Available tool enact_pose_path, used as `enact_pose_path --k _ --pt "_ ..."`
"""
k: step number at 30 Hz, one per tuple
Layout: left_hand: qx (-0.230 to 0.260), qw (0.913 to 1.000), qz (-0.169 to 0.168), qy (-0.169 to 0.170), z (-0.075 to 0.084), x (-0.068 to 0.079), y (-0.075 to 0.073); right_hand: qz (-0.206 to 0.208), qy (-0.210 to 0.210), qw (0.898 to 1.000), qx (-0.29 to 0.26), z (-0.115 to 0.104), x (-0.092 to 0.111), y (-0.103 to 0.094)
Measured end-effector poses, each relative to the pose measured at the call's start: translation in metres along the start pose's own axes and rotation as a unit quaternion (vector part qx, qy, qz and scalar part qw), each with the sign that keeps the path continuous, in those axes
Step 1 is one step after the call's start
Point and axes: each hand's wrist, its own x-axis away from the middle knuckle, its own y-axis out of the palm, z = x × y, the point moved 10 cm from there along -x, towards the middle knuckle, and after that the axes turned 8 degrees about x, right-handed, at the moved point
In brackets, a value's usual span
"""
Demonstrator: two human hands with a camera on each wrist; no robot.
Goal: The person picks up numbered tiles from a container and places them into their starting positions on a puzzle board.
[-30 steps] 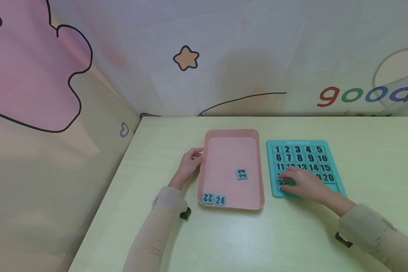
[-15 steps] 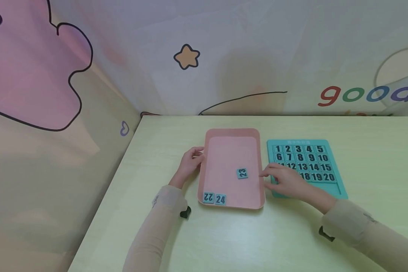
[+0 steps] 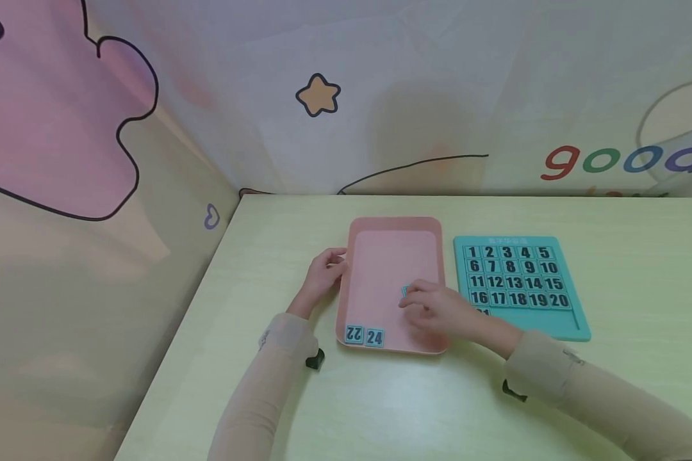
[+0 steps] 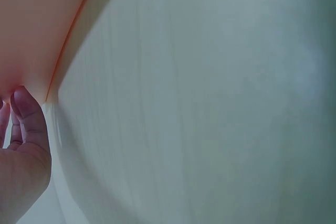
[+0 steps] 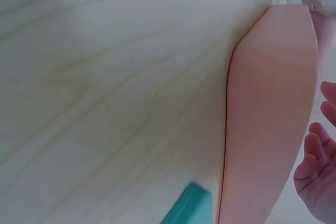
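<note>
A pink tray (image 3: 380, 256) lies on the table, with number tiles in it. My left hand (image 3: 325, 272) holds the tray's left edge; in the left wrist view the thumb (image 4: 27, 111) meets its outer wall. Inside the tray, my right hand (image 3: 438, 307) is over a tile (image 3: 405, 291), mostly hidden beneath the bent fingers. No tile shows in its grip. At the near left corner of the tray lie tile 22 (image 3: 354, 334), upside down, and tile 24 (image 3: 375, 337). To the right is a teal number board (image 3: 530, 319) with tiles in rows; tile 21 (image 3: 483, 312) is partly covered.
The pale wooden table (image 3: 380, 410) runs back to a wall covering (image 3: 415, 128) printed with a star and coloured letters. A narrow strip of tabletop separates the tray from the board. The board's bottom row is bare right of tile 21.
My right hand has moved left from the board, across the tray's right rim, to the tile that read 23. My left hand stays at the tray's edge.
</note>
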Motion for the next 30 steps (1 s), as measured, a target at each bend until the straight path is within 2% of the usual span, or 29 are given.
enact_pose_path --k 6,14,21,30 --pt "0.001 1.0 0.002 0.006 0.001 0.0 0.0 -0.023 -0.01 1.0 0.009 -0.012 -0.012 0.019" --pt "-0.002 1.0 0.003 0.0 0.0 0.002 0.001 -0.09 -0.016 0.996 -0.021 -0.023 -0.025 0.045" --pt "0.001 0.9997 0.0 0.023 0.005 0.003 0.001 -0.134 -0.032 0.99 -0.028 -0.035 -0.036 0.065" --pt "0.011 0.9994 -0.001 0.032 0.007 0.003 0.0 -0.135 -0.095 0.986 -0.008 -0.055 -0.045 0.077"
